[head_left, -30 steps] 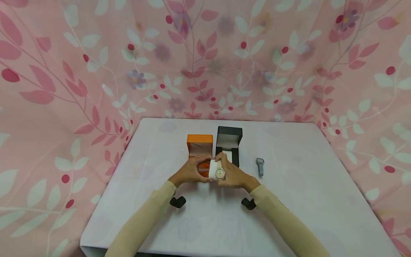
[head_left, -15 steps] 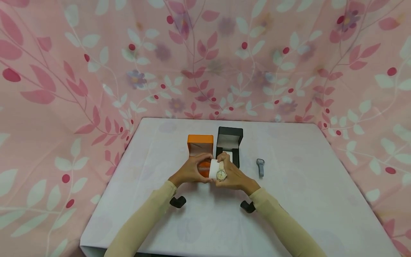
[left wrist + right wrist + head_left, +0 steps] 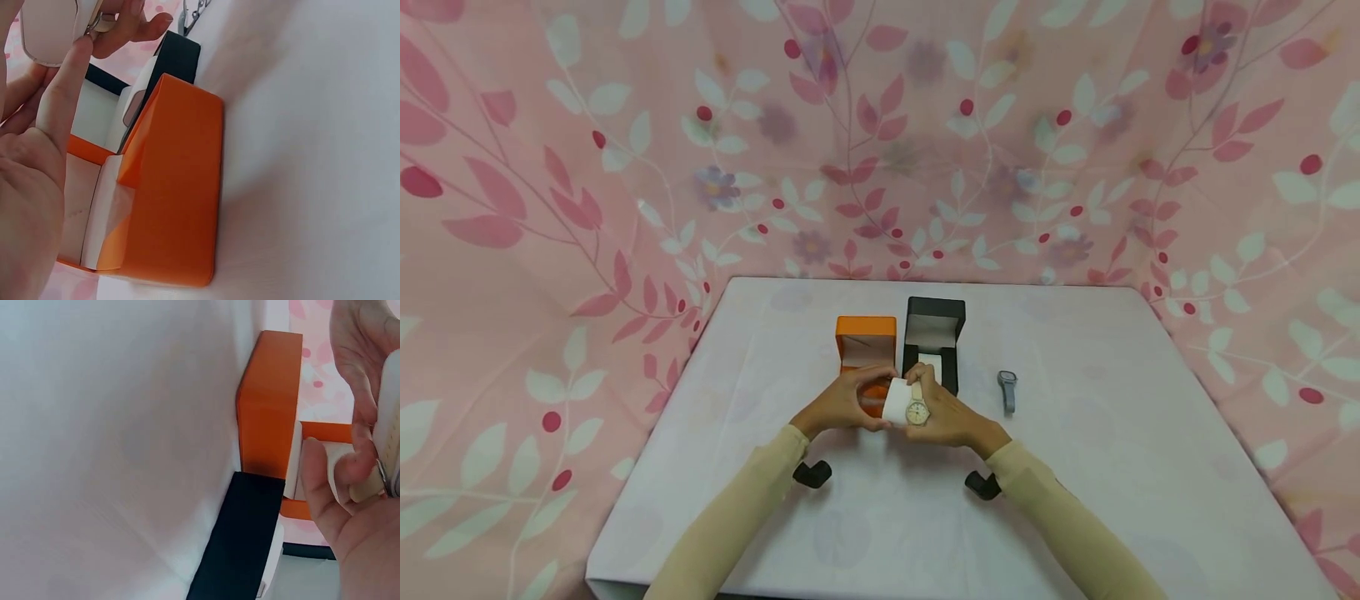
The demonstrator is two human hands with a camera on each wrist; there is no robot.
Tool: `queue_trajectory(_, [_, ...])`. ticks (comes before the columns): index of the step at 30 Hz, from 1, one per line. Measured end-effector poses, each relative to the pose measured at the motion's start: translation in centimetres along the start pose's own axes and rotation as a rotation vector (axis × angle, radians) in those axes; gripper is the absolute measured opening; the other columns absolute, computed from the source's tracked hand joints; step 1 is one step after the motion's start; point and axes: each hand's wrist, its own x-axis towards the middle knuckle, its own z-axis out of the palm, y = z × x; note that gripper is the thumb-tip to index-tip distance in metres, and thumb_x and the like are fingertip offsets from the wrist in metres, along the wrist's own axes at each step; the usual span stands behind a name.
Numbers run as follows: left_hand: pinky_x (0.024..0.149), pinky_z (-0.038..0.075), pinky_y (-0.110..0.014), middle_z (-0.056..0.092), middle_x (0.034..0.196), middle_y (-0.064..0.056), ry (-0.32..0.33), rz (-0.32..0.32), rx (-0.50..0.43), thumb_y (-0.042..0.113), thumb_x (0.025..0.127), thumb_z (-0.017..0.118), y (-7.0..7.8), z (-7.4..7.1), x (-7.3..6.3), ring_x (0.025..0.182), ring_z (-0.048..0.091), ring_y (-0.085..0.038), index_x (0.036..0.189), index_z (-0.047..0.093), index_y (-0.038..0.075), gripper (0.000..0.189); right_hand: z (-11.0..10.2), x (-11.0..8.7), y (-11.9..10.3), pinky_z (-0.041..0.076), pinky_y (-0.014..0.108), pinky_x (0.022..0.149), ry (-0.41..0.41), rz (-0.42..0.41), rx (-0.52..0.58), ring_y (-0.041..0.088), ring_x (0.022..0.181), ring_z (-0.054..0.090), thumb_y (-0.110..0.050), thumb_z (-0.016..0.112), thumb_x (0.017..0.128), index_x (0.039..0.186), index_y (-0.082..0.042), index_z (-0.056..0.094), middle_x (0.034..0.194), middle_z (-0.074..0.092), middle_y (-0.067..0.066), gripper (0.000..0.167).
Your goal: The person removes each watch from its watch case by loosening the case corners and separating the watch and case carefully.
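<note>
Above the front of the two boxes, both hands meet at a white watch cushion (image 3: 897,402). My left hand (image 3: 838,402) grips the cushion's left end between thumb and fingers. My right hand (image 3: 953,418) pinches a wristwatch (image 3: 917,412) with a cream strap and round pale dial, at the cushion's right side. The cushion (image 3: 53,31) shows its rounded pale end in the left wrist view, fingertips along its edge. From the right wrist, the strap lies along the cushion (image 3: 389,387) with a metal buckle beside my fingers. My palms hide part of the watch.
An orange watch box (image 3: 867,327) stands with its lid up behind my left hand. Right beside it is a black box (image 3: 936,309), also open, with a white cushion inside. A second watch (image 3: 1008,392) with a grey-blue strap lies to the right on the white tablecloth (image 3: 1097,467).
The cream-strapped watch has shifted slightly right and nearer me, and more white cushion shows to its left. Both hands keep their hold. Boxes and second watch stay put.
</note>
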Motion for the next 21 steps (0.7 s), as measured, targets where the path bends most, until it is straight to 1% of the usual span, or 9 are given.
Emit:
queue_trajectory(2, [0.095, 0.049, -0.049, 0.053, 0.131, -0.010, -0.005, 0.008, 0.002, 0.002, 0.069, 0.087, 0.3, 0.0, -0.1, 0.118, 0.056, -0.023, 0.132, 0.053, 0.003, 0.071, 0.2, -0.1, -0.1, 0.047, 0.025, 0.069, 0.013, 0.027, -0.024, 0.015, 0.087, 0.049, -0.024, 0.076, 0.074, 0.117, -0.010, 0.024, 0.121, 0.033, 0.004, 0.069])
queue_trajectory(3, [0.095, 0.049, -0.048, 0.053, 0.132, -0.011, -0.003, 0.011, 0.012, 0.002, 0.069, 0.086, 0.1, 0.0, -0.1, 0.118, 0.056, -0.024, 0.132, 0.053, 0.003, 0.072, 0.3, -0.1, -0.1, 0.048, 0.025, 0.069, 0.018, 0.039, -0.037, 0.015, 0.087, 0.049, -0.027, 0.077, 0.075, 0.117, -0.011, 0.024, 0.122, 0.033, 0.004, 0.069])
queue_trajectory(7, [0.093, 0.051, -0.038, 0.052, 0.132, -0.007, 0.010, 0.014, 0.032, 0.001, 0.068, 0.087, -1.4, 0.2, 0.1, 0.119, 0.056, -0.023, 0.133, 0.052, 0.008, 0.074, 0.4, -0.4, -0.3, 0.049, 0.024, 0.067, 0.034, 0.057, -0.060, 0.014, 0.086, 0.049, -0.033, 0.076, 0.078, 0.120, -0.012, 0.024, 0.123, 0.033, 0.004, 0.070])
queue_trajectory(9, [0.093, 0.052, -0.034, 0.052, 0.133, -0.006, 0.018, 0.007, 0.036, 0.001, 0.067, 0.088, -2.1, 0.4, 0.1, 0.118, 0.056, -0.021, 0.133, 0.052, 0.009, 0.075, 0.3, -0.6, -0.3, 0.048, 0.025, 0.068, 0.034, 0.051, -0.057, 0.015, 0.086, 0.049, -0.035, 0.074, 0.080, 0.120, -0.011, 0.023, 0.124, 0.033, 0.005, 0.069])
queue_trajectory(11, [0.093, 0.051, -0.031, 0.052, 0.133, -0.003, 0.014, -0.006, 0.019, 0.004, 0.067, 0.089, -2.5, 0.4, 0.1, 0.118, 0.056, -0.019, 0.133, 0.053, 0.010, 0.075, 0.2, -0.9, -0.3, 0.046, 0.026, 0.071, 0.028, 0.033, -0.041, 0.016, 0.089, 0.048, -0.036, 0.072, 0.082, 0.120, -0.011, 0.023, 0.124, 0.033, 0.006, 0.067])
queue_trajectory(14, [0.094, 0.051, -0.030, 0.051, 0.136, -0.001, 0.000, -0.037, 0.013, 0.012, 0.068, 0.090, -2.7, 0.3, -0.1, 0.118, 0.055, -0.017, 0.135, 0.053, 0.012, 0.077, 0.0, -1.4, -0.1, 0.044, 0.028, 0.078, 0.012, -0.002, -0.006, 0.019, 0.097, 0.046, -0.035, 0.068, 0.084, 0.120, -0.008, 0.023, 0.125, 0.033, 0.007, 0.064])
queue_trajectory(16, [0.094, 0.051, -0.031, 0.051, 0.137, 0.000, -0.008, -0.060, -0.019, 0.016, 0.068, 0.091, -2.9, 0.1, -0.2, 0.119, 0.055, -0.017, 0.136, 0.053, 0.011, 0.078, -0.3, -1.8, 0.0, 0.043, 0.030, 0.082, 0.012, -0.011, 0.017, 0.022, 0.101, 0.046, -0.031, 0.067, 0.084, 0.119, -0.007, 0.023, 0.124, 0.033, 0.008, 0.061])
queue_trajectory(18, [0.091, 0.052, -0.033, 0.053, 0.135, -0.001, 0.008, -0.075, -0.036, 0.018, 0.069, 0.091, -2.9, -0.3, -0.4, 0.118, 0.055, -0.019, 0.136, 0.053, 0.010, 0.078, -0.7, -2.1, 0.3, 0.043, 0.029, 0.083, 0.025, 0.015, 0.016, 0.022, 0.102, 0.045, -0.029, 0.066, 0.085, 0.118, -0.007, 0.024, 0.122, 0.033, 0.007, 0.058])
queue_trajectory(21, [0.088, 0.054, -0.036, 0.054, 0.132, -0.004, 0.050, -0.096, -0.083, 0.017, 0.069, 0.091, -3.0, -1.1, -0.7, 0.118, 0.055, -0.023, 0.136, 0.053, 0.006, 0.078, -1.5, -2.6, 0.6, 0.042, 0.028, 0.078, 0.053, 0.079, -0.015, 0.020, 0.094, 0.046, -0.029, 0.066, 0.085, 0.116, -0.010, 0.025, 0.117, 0.032, 0.005, 0.055])
